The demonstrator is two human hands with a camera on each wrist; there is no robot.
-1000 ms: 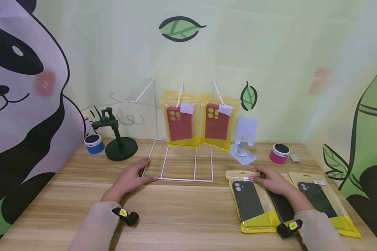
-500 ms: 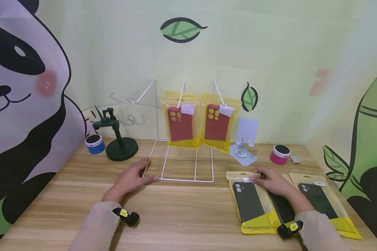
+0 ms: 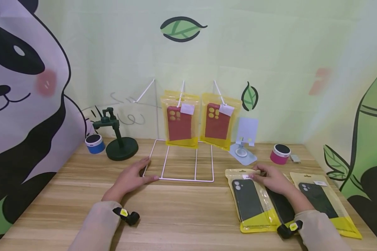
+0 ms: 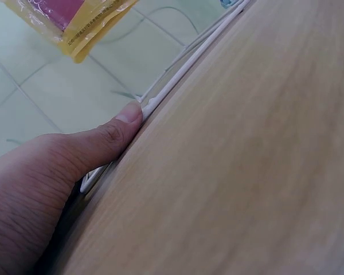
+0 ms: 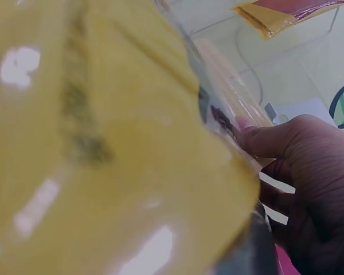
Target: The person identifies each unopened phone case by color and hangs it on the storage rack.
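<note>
Translucent yellow plastic packet with a black phone case inside (image 3: 249, 200), lying at the front right of the wood-grain tabletop (image 3: 182, 216), is pinched near its upper right corner by the person's right hand (image 3: 274, 180), the thumb pressed on its face beside a small white label. Whether its top edge is lifted off the wood I can't tell. Just beside it, partly under that hand, lies a second yellow packet with a black case (image 3: 282, 206), and further right a third yellow packet with a dark case (image 3: 318, 200). Well apart from the right hand, the left hand (image 3: 128, 179) rests at the near left corner of a white wire display rack (image 3: 185, 180), its thumb laid along the front bar and its fingers reaching the side bar. From the rack's middle and right prongs hang yellow packets with red phone cases (image 3: 179, 127), each front one bearing a white tag. Behind the left hand stands a dark green round-based stand (image 3: 122, 148); beyond the right hand sit a pale blue folding phone stand (image 3: 247, 127) and a pink-and-white cylindrical speaker (image 3: 279, 156).
</note>
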